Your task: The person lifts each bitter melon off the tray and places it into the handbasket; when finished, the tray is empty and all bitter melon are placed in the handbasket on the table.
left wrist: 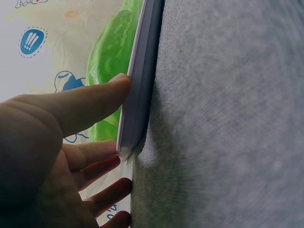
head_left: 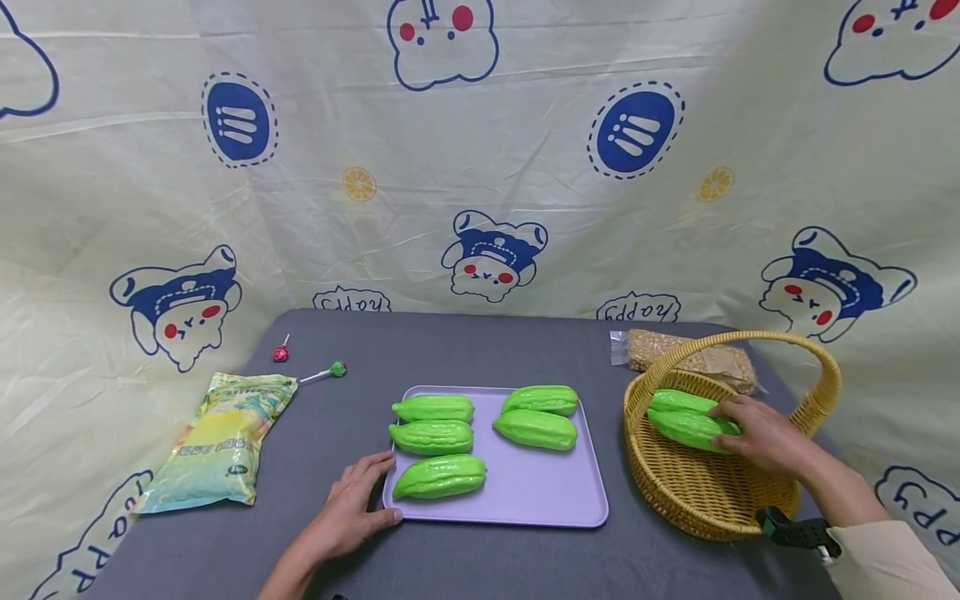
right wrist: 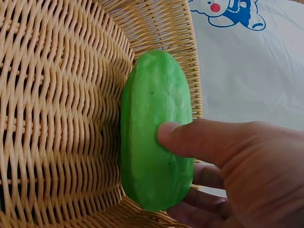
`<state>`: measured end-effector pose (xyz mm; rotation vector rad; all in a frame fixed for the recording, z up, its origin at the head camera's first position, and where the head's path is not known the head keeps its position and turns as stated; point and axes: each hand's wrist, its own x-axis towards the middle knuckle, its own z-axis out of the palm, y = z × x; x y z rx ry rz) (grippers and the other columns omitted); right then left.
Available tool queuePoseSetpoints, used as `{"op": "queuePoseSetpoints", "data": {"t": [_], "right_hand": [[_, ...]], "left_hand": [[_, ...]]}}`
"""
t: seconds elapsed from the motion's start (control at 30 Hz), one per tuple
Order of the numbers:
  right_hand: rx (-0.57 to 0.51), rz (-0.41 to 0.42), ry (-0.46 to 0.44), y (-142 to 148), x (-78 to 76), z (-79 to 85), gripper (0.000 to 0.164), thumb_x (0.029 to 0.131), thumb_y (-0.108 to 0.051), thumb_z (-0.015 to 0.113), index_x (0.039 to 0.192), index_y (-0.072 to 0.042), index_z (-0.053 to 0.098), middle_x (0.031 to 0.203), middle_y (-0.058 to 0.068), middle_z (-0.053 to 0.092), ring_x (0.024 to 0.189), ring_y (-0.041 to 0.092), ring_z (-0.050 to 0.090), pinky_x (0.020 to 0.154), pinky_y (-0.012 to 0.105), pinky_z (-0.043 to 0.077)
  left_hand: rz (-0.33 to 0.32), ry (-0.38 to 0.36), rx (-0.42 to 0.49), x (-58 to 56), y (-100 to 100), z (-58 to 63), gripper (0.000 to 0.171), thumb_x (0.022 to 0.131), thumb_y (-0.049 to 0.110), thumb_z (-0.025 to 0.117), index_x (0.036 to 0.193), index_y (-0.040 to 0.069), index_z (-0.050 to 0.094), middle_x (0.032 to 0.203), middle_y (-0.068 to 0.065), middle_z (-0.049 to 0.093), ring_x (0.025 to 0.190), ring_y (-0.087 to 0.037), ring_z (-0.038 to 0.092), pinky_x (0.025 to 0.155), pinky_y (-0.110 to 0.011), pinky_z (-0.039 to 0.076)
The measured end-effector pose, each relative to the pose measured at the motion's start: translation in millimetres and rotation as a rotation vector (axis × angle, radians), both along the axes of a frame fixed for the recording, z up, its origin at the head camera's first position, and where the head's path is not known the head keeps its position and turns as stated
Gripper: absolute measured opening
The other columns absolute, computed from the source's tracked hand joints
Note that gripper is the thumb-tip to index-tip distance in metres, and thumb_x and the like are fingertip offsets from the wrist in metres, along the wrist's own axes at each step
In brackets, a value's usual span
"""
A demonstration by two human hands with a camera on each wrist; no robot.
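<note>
My right hand (head_left: 767, 435) reaches into the wicker basket (head_left: 675, 496) and grips a ridged green gourd (right wrist: 154, 133), its thumb on top and fingers round the far side. A second green gourd (head_left: 678, 402) lies against it, behind, in the basket. My left hand (head_left: 352, 508) is at the left edge of the lilac tray (head_left: 536, 500); thumb and index fingertips touch the rim, the other fingers spread. On the tray's left side lie three green gourds (head_left: 438, 477), and on its right side are two more gourds (head_left: 536, 430).
A printed yellow-and-blue bag (head_left: 225, 446) lies at the left of the grey table. Behind it are a red lollipop (head_left: 281, 353) and a green lollipop (head_left: 337, 369). A clear pack of grains (head_left: 660, 350) lies behind the basket, whose handle (head_left: 828, 375) arches over it.
</note>
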<state>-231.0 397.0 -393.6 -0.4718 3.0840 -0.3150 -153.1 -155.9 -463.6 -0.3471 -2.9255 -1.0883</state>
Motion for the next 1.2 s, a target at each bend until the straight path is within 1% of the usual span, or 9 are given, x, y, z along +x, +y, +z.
{"op": "queuePoseSetpoints", "data": {"t": [0.27,0.5,0.6,0.9,1.2], "right_hand": [[0.016,0.016,0.001,2.7,-1.6,-2.4,0.035,0.079,-0.019,0.071,0.107,0.001,0.064,0.108,0.025,0.059,0.097,0.045,0.056,0.077,0.055,0.044],[0.035,0.018,0.004,2.8,-1.8,-6.0,0.034,0.075,-0.017,0.074,0.104,-0.001,0.065,0.101,0.016,0.060,0.090,0.036,0.059,0.071,0.048,0.047],[0.047,0.017,0.004,1.7,-2.0,-6.6,0.034,0.074,-0.017,0.076,0.103,-0.002,0.065,0.098,0.015,0.060,0.087,0.035,0.058,0.069,0.046,0.047],[0.067,0.021,-0.005,0.9,-2.4,-6.6,0.033,0.074,-0.016,0.076,0.102,-0.003,0.064,0.097,0.015,0.060,0.086,0.032,0.059,0.068,0.044,0.047],[0.066,0.025,0.030,1.3,-1.4,-8.1,0.032,0.074,-0.015,0.075,0.103,-0.003,0.064,0.098,0.015,0.060,0.085,0.033,0.058,0.067,0.045,0.046]], "left_hand": [[-0.001,0.000,-0.001,-0.7,0.4,-1.5,0.067,0.071,0.026,0.078,0.131,0.007,0.053,0.139,-0.005,0.048,0.124,-0.029,0.042,0.092,-0.044,0.031],[-0.001,-0.001,0.002,-0.7,0.3,-2.0,0.067,0.071,0.027,0.078,0.131,0.008,0.053,0.139,-0.005,0.048,0.124,-0.029,0.042,0.092,-0.044,0.031],[0.000,-0.005,0.002,-0.6,0.2,-1.7,0.067,0.071,0.027,0.078,0.131,0.008,0.053,0.139,-0.005,0.048,0.125,-0.029,0.042,0.092,-0.045,0.031],[0.004,-0.002,0.005,0.1,0.2,-1.2,0.067,0.071,0.026,0.078,0.131,0.008,0.053,0.139,-0.005,0.048,0.125,-0.029,0.042,0.090,-0.043,0.031],[0.005,-0.011,0.001,-0.2,0.2,-1.7,0.068,0.071,0.027,0.079,0.131,0.009,0.053,0.140,-0.004,0.047,0.125,-0.029,0.041,0.091,-0.044,0.031]]}}
